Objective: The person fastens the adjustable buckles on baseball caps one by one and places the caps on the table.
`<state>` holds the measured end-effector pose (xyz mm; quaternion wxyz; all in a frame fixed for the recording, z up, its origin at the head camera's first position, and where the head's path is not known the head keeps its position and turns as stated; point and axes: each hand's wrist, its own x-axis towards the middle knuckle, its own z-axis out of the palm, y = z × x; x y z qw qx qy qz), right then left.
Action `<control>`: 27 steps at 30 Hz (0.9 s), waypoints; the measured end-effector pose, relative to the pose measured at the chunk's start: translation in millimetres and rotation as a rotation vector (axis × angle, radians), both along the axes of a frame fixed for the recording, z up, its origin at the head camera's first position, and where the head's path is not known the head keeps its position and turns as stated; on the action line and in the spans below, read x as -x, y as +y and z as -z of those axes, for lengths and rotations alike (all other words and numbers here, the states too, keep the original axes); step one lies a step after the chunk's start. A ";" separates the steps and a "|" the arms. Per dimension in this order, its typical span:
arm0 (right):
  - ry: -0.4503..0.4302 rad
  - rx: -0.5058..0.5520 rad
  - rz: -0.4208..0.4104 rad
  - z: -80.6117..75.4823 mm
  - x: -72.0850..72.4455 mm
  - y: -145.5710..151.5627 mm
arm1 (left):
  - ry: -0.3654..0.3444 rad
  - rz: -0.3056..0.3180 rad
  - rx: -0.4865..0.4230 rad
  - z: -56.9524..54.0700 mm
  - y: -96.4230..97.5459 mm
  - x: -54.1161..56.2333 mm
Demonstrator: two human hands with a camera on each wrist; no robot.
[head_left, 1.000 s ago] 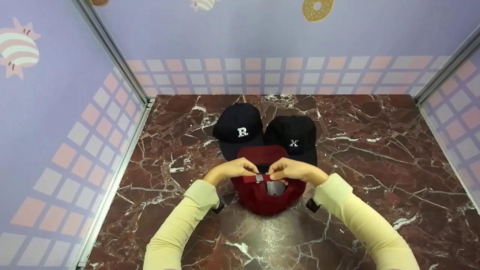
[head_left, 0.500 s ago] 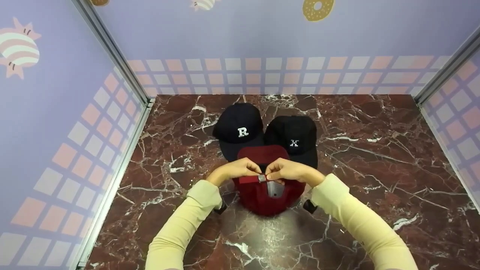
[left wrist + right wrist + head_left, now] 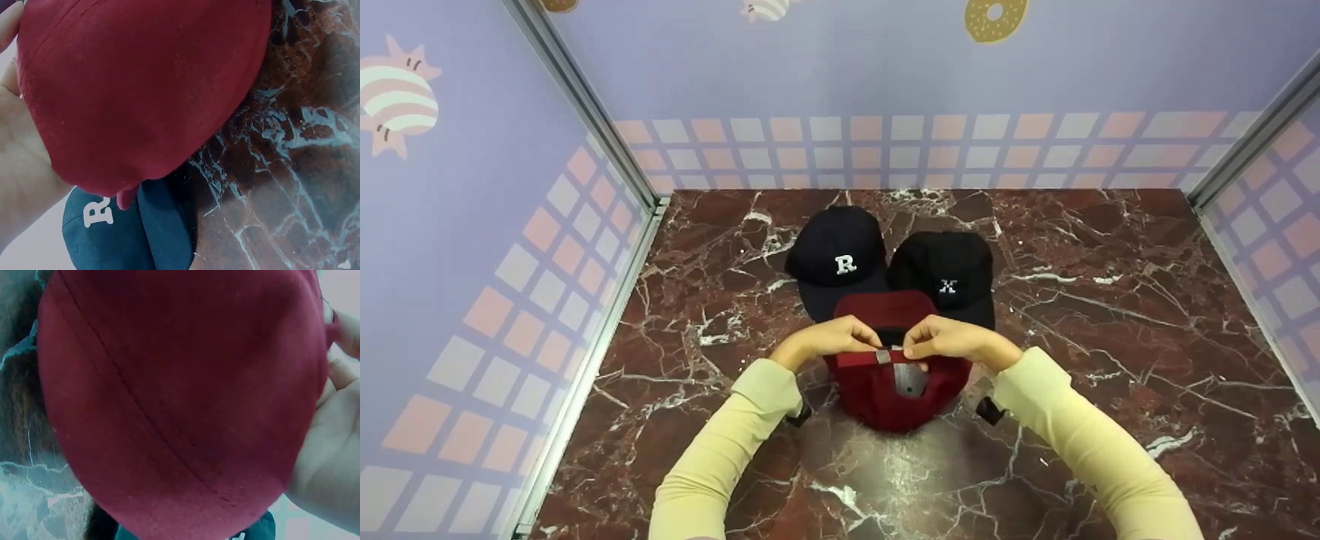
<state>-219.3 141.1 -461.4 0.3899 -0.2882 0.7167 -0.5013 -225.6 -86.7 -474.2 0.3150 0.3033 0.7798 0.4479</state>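
Note:
A dark red baseball cap (image 3: 870, 405) is held with its back opening and strap (image 3: 855, 360) toward me, brim pointing away. My left hand (image 3: 840, 335) pinches the strap beside its metal buckle (image 3: 883, 357). On the other side of the buckle, my right hand (image 3: 949, 337) pinches the strap between thumb and fingers. In the left wrist view the crown (image 3: 146, 90) of the cap hides most of the fingers. The right wrist view likewise shows the crown (image 3: 185, 405) covering much of the scene, with the hand (image 3: 334, 433) at its right edge.
Behind the red cap lie a navy cap (image 3: 836, 240) with a white R and a black cap (image 3: 941, 259) with a small white emblem. They rest on a dark red marbled surface (image 3: 1110, 337). Patterned panels (image 3: 885, 75) enclose the back and sides.
The right hand moved left up to the buckle, then back right along the strap. The buckle shifted slightly right from its place a second ago. The other two caps stayed put.

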 end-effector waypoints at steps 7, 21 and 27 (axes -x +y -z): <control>0.024 -0.007 0.011 2.4 -1.2 -3.6 | 0.019 0.003 -0.009 -0.6 1.9 -0.7; 0.060 -0.038 0.018 2.7 -1.9 -5.6 | -0.096 0.082 0.073 -11.2 2.6 -1.3; 0.033 -0.033 0.035 2.3 -2.4 -5.5 | -0.083 0.086 0.095 -10.2 8.1 -4.6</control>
